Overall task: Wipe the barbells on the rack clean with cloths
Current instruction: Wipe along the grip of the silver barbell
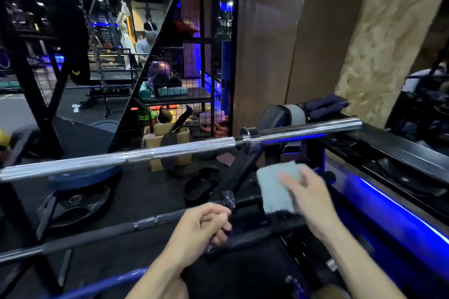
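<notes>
Nearest, low in view: left hand (201, 228), fingers curled round the dark barbell (102, 235) close to its collar, gripping it. Just right of it, right hand (308, 199), blurred, pinching a pale grey-blue cloth (277, 187) between thumb and fingers; cloth held above the dark bar's right end, contact with it not clear. Along the bottom left edge, a blue curved bar (102, 284).

One level up and farther off: chrome barbell (145, 155) lying across the rack (388, 148), knurled shaft running from far left up to a collar, smooth sleeve (308, 130) ending at the right over the rack's black rail. Untouched by either hand, well above the cloth.

Beneath the chrome bar on the floor: black weight plate (73, 204) lying flat, blue plate (82, 177) just behind it. Beyond, a cardboard box (167, 138) with dark things leaning against it.

Behind the sleeve: padded grey and dark blue straps (315, 108) heaped on the rack's end.

Farther still: wire-mesh shelving (194, 65) crowded with rollers and balls, a hanging chain (90, 22), black steel frame (36, 75) at left, brown panelled wall (267, 31) and a rough stone-look pillar (388, 31) at right. Blue strip light (401, 211) along the right edge.
</notes>
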Demonstrator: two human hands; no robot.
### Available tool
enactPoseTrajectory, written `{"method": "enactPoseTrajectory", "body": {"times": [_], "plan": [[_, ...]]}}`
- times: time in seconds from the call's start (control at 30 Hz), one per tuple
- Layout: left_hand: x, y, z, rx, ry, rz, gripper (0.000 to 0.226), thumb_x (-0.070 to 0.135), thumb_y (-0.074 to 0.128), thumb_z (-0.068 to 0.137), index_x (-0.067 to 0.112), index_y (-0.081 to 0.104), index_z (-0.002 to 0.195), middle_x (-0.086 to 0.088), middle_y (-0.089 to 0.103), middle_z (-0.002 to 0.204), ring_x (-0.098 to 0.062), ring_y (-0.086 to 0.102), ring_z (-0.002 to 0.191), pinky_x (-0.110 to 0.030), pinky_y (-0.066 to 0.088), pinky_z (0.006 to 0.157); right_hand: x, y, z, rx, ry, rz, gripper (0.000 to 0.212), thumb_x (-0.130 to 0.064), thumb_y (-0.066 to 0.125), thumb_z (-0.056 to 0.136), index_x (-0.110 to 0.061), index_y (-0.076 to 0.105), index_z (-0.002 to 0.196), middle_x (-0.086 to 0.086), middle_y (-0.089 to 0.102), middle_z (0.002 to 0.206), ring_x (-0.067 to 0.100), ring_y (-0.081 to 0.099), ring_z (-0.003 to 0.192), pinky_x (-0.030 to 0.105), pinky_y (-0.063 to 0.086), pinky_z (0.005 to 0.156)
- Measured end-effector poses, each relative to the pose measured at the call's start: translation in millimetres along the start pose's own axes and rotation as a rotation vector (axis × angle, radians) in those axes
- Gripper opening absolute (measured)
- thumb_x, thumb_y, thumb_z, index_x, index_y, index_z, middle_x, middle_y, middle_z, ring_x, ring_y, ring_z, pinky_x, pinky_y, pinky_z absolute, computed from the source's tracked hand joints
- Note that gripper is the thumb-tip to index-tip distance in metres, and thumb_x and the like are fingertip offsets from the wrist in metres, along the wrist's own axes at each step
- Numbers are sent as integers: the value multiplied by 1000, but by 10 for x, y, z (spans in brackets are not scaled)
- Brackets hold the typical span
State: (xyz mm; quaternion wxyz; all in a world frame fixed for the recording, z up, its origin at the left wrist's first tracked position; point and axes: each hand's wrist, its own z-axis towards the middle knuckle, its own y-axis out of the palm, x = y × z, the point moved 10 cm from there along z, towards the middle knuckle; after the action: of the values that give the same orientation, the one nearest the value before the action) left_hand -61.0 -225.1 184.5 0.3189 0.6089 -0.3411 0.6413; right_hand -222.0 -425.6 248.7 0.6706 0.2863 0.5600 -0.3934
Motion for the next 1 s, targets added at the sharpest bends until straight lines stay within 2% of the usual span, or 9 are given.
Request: {"method": "enactPoseTrajectory", "body": {"times": [0.13,0.23,0.33,0.4,0.5,0.7,0.8,0.9,1.0], "plan": [[387,134,391,18,177,109,27,12,59,102,25,66,124,-6,75,96,-19,67,75,-33,55,72,-784,-303,520,382,-371,-266,11,-22,66,95,-22,55,96,-9,63,81,9,55,71,26,45,69],[707,256,672,37,269,119,45,16,54,105,39,51,143,1,72,102,-18,66,77,-30,55,69,-945,171,864,246,-451,-421,9,-23,57,101,-21,51,107,-10,59,77,12,50,66,33,36,64],[839,324,961,56,309,163,54,21,51,106,47,37,151,8,71,103,-14,65,75,-27,51,67,-710,682,930,93,-507,-561,20,-25,44,107,-21,54,123,1,67,97,24,63,90,36,39,75],[849,369,1073,45,317,198,55,24,49,107,45,32,154,11,71,103,-10,64,75,-25,51,70,-532,690,726,163,-547,-504,27,-25,44,107,-20,57,131,2,71,116,25,66,102,27,46,85],[847,383,1076,58,360,237,55,25,49,106,43,31,155,12,72,103,-8,63,76,-24,53,76,-292,493,393,204,-485,-406,28,-28,48,104,-27,59,130,-16,74,102,5,67,83,5,42,73],[793,344,1100,79,364,216,54,28,50,105,51,33,152,9,73,103,-11,65,75,-26,51,74,-218,-214,849,396,-232,45,17,-26,55,99,-19,70,93,-9,75,86,11,68,82,34,57,77],[786,369,1102,76,372,200,54,23,50,106,50,37,151,6,73,98,-11,62,72,-25,51,73,-680,-103,1031,431,-384,-145,18,-24,50,102,-16,65,96,-8,69,88,10,60,82,39,51,82],[769,376,1146,86,368,160,52,18,51,106,44,41,150,9,70,86,-9,56,68,-26,49,69,-699,610,822,203,-541,-341,26,-19,46,105,-11,67,118,-2,73,111,10,67,99,30,51,87],[748,372,1147,74,370,160,52,20,50,106,41,40,153,4,73,88,-27,58,73,-41,54,72,-399,679,452,215,-533,-217,37,-13,47,106,-17,58,140,-4,70,129,2,67,108,8,49,86]]}}
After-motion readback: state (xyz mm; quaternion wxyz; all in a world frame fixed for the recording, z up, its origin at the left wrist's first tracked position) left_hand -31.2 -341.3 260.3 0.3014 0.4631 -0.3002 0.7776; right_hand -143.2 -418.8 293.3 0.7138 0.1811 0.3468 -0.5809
